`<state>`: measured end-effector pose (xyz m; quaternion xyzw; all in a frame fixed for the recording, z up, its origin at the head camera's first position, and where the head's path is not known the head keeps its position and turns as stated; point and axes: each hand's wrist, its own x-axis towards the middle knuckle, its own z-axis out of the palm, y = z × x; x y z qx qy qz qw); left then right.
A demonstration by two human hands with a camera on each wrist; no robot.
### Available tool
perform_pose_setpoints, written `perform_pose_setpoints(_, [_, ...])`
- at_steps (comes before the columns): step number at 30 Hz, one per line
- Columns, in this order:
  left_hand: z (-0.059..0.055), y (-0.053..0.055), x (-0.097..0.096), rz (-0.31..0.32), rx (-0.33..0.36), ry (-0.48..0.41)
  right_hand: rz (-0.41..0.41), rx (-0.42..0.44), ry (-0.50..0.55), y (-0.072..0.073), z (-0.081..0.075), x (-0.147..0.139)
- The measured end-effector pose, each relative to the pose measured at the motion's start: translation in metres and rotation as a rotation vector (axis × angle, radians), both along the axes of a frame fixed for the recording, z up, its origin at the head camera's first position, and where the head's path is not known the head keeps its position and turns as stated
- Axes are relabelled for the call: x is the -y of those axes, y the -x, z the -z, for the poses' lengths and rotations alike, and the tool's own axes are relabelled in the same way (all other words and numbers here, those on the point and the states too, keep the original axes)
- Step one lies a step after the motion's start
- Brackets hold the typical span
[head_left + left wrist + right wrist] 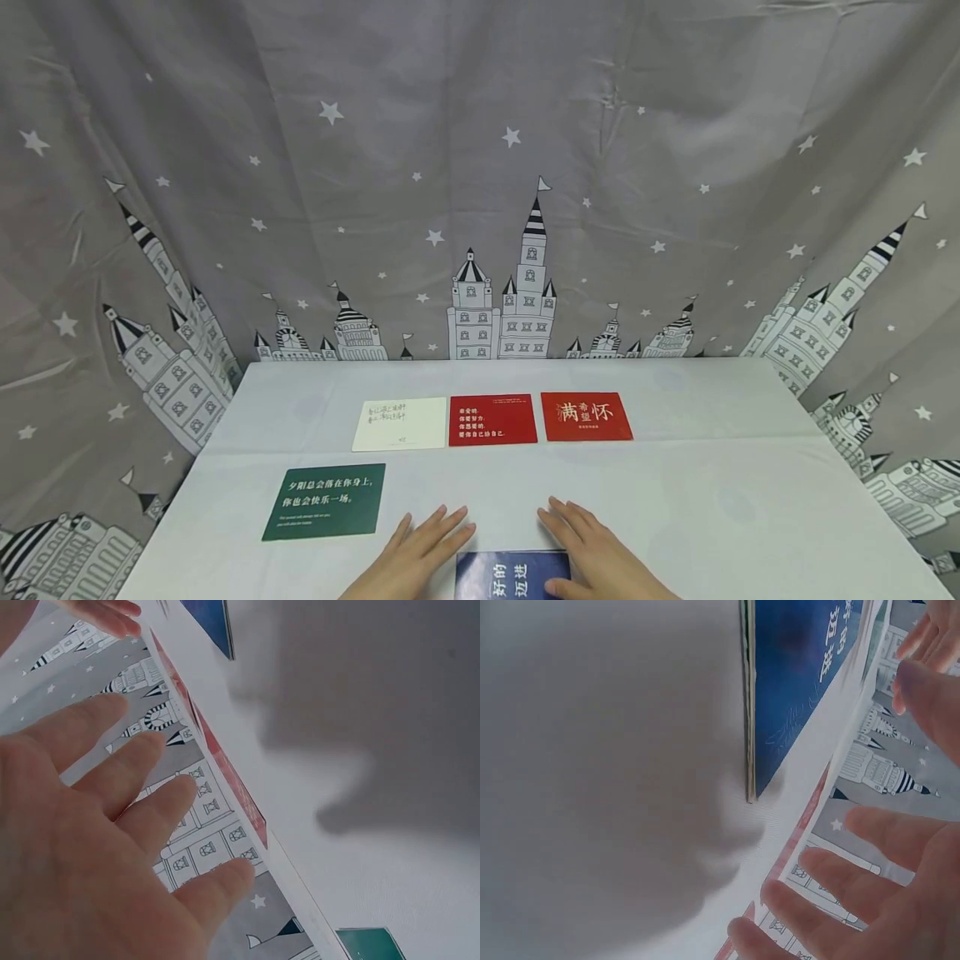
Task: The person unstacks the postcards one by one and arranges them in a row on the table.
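Note:
A blue card [513,575] with white characters lies at the near edge of the head view, its lower part out of frame. In the right wrist view the blue card [795,690] tops a small stack with layered edges. To its left my left hand [417,554] hovers with fingers spread. My right hand [592,550] is at its right side, the thumb over the card's right edge; contact cannot be made out. In the left wrist view my left hand [112,817] shows straight, parted fingers. The right wrist view shows my right hand [870,892] with fingers extended, holding nothing.
On the white table [720,500] a cream card [399,423], a red card [492,420] and another red card [587,416] form a back row. A green card [326,502] lies at front left. Behind hangs a grey curtain [465,125] printed with castles and stars.

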<state>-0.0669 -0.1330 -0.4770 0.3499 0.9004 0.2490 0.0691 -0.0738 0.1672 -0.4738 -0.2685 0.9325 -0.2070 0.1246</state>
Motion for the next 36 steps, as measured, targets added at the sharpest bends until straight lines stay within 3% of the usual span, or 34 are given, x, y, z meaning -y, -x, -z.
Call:
perform_pose_setpoints(4, [0.005, -0.004, -0.002, 0.034, 0.036, -0.001, -0.029, -0.046, 0.028, -0.007, 0.005, -0.004])
perform_pose_setpoints(8, [0.013, -0.009, -0.007, 0.061, 0.017, 0.020, -0.039, -0.053, -0.009, -0.015, 0.014, -0.005])
perform_pose_setpoints(15, [0.026, -0.018, -0.017, 0.028, 0.004, 0.050, -0.017, -0.121, -0.007, -0.030, 0.027, -0.003])
perform_pose_setpoints(25, [0.042, -0.029, -0.023, -0.043, -0.129, 0.052, -0.002, -0.227, -0.047, -0.037, 0.039, 0.000])
perform_pose_setpoints(29, [0.044, -0.031, -0.025, -0.060, -0.201, 0.060, -0.009, -0.300, -0.040, -0.039, 0.044, 0.001])
perform_pose_setpoints(36, [0.043, -0.030, -0.026, -0.058, -0.236, 0.076, -0.007, -0.394, 0.020, -0.041, 0.053, 0.002])
